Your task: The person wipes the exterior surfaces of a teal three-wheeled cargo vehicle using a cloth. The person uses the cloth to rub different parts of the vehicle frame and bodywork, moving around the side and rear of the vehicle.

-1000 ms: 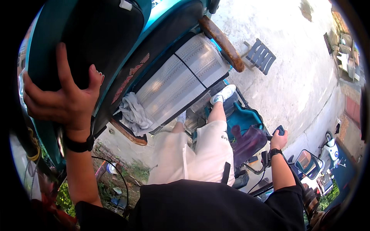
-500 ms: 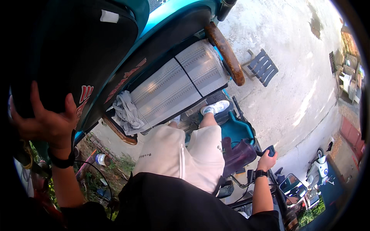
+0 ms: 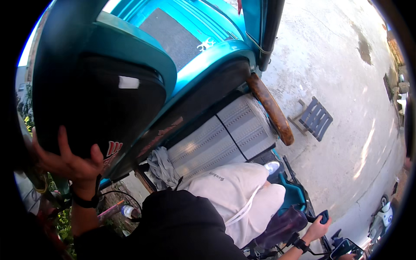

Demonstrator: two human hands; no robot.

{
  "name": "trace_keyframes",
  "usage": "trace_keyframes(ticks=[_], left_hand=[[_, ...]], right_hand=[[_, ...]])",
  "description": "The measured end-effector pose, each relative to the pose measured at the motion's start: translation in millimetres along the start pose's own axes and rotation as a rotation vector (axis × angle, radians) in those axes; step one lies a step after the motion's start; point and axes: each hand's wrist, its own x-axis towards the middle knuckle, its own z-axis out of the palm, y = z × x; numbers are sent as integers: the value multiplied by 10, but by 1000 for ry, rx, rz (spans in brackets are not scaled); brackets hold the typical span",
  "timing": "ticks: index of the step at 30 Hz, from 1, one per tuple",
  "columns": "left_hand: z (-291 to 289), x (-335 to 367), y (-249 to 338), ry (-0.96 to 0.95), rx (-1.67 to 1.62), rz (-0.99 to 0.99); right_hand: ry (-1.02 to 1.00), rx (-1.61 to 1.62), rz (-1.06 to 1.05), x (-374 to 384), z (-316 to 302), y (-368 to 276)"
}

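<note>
Up at the left, seat lid: the left hand (image 3: 71, 162) presses the raised black seat (image 3: 93, 102) of a teal vehicle (image 3: 203, 56), which stands tilted up and open above the person's lap.
Left-hand fingers: spread wide and flat against the seat's dark underside, thumb out to the side; a push or a prop, not a closed grasp. A black band sits at the wrist.
Right hand: the right hand (image 3: 318, 225) is low at the right, fingers curled round a dark blue handlebar grip (image 3: 323, 215).
Doing it well: as I judge it, the seat looks heavy and hinged, so the palm should stay broad under it and near its free edge, with the right hand steadying the handlebar so that nothing rolls.
Compartment under the seat: I cannot tell what it holds; the opening is hidden by the lid and by shadow.
Grey ribbed panel (image 3: 221, 138): lies just below the seat, between the teal body and the person's knees, with a grey cloth (image 3: 162, 167) bunched at its left end.
Brown curved bar (image 3: 271, 108): runs along the panel's far edge.
Bottle: a small clear plastic bottle (image 3: 128, 211) lies on the ground near the left wrist; its contents are too small to tell.
Farther out: a grey slatted stool (image 3: 315, 118) stands well apart on the concrete.
</note>
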Motion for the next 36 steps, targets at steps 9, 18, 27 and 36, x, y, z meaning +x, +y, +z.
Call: trace_keyframes(ticks=[9, 18, 27, 36], left_hand=[[-224, 87, 141, -31, -107, -177], [237, -647, 1851, 476, -1238, -234], [167, -31, 1447, 1141, -1608, -442], [-179, 183, 835, 1205, -1848, -1024]], right_hand=[[436, -123, -306, 30, 379, 318], [235, 380, -221, 601, 868, 893], [582, 646, -642, -722, -952, -1652], [1074, 1305, -1861, -2645, -3341, -5005]])
